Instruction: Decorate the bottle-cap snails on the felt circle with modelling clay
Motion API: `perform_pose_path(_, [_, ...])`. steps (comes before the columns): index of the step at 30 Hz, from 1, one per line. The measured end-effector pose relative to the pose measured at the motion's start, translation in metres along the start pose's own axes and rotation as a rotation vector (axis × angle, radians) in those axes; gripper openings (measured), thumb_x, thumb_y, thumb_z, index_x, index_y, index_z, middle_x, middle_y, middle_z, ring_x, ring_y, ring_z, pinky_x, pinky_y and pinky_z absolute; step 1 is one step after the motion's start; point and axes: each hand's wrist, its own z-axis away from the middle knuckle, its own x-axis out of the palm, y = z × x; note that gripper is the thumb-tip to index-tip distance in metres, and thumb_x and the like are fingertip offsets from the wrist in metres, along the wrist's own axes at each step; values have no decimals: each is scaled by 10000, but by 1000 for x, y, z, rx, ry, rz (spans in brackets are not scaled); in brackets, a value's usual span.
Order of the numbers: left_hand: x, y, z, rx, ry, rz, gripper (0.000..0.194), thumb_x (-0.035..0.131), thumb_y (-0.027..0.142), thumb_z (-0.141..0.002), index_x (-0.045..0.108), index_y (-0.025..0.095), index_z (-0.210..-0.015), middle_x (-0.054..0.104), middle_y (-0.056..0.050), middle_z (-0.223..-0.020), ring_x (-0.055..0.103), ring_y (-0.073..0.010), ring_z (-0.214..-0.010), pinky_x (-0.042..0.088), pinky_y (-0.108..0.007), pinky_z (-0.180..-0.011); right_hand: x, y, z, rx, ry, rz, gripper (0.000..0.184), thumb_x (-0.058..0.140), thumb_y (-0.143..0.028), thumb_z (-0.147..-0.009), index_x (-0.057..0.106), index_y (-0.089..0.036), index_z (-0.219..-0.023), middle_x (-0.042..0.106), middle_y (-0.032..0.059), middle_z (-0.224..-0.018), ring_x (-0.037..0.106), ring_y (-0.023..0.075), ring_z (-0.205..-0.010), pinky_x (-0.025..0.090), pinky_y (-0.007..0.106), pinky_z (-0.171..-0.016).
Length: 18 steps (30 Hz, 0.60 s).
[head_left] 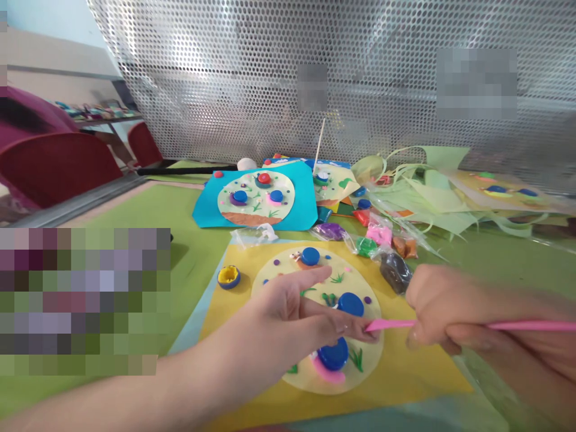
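Note:
My right hand (pixel 443 309), blurred by motion, is closed around a thin pink modelling tool (pixel 526 326). The tool's flat tip meets the fingertips of my left hand (pixel 288 318). There the thumb presses against a finger, while another finger stretches out above; anything pinched between them is too small to make out. Both hands are over a yellow sheet (pixel 225 348) with a pale round paper (pixel 310 384) on it. Blue bottle caps (pixel 333 354) sit on this disc with pink clay (pixel 330 373), green clay grass (pixel 357 360) and small dots.
A blue-rimmed cap with yellow clay (pixel 228 276) lies at the sheet's left. Behind stand a turquoise picture (pixel 207 204), bagged clay in purple (pixel 330 231), green (pixel 366 246) and black (pixel 396 272), and pale paper scraps (pixel 432 180). A perforated metal panel (pixel 225 72) rises at the back.

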Motion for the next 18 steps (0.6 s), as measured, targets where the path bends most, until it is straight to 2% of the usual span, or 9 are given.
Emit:
perform_pose_path(3, [-1, 0, 0, 45, -44, 54, 755, 645, 309, -785, 239, 136, -1398, 741, -75, -929, 666, -181, -838, 400, -299, -757, -3, 2, -5, -25, -18, -8, 221, 397, -267, -928, 587, -349, -852, 584, -3, -626, 564, 175, -538, 457, 295, -447])
perform_pose_path(7, [-2, -2, 0, 76, -68, 159, 749, 681, 323, -766, 285, 115, -1367, 728, -108, -965, 647, -229, -987, 411, -317, -805, -1, 3, -8, 67, 142, -57, 226, 430, -278, -921, 593, -334, -775, 577, -14, -594, 524, 156, -480, 425, 282, -429])
perform_pose_path(11, [-1, -3, 0, 56, -79, 183, 761, 682, 304, -780, 251, 111, -1377, 722, -114, -983, 651, -211, -991, 417, -306, -827, 7, 0, -7, 151, 264, -74, 234, 469, -327, -909, 604, -316, -718, 564, -24, -583, 484, 134, -446, 391, 277, -437])
perform_pose_path(13, [0, -3, 0, 56, -68, 201, 767, 703, 263, -764, 255, 131, -1372, 728, -107, -967, 655, -216, -986, 422, -314, -825, 7, 0, -7, 148, 224, -72, 238, 465, -328, -911, 604, -310, -719, 556, -33, -563, 464, 119, -426, 383, 257, -422])
perform_pose_path(16, [0, -2, -1, 85, -74, 240, 739, 756, 217, -703, 350, 168, -1317, 745, -77, -906, 648, -235, -1000, 431, -318, -802, 4, 4, -10, 137, 103, -93, 255, 440, -370, -918, 609, -305, -739, 539, -37, -534, 466, 107, -414, 374, 224, -381])
perform_pose_path(18, [0, -1, -1, 95, -75, 254, 717, 781, 210, -667, 402, 175, -1274, 752, -63, -866, 652, -240, -986, 433, -302, -760, 1, 7, -11, 147, 88, -118, 260, 436, -378, -919, 611, -304, -742, 534, -38, -529, 469, 105, -408, 379, 215, -372])
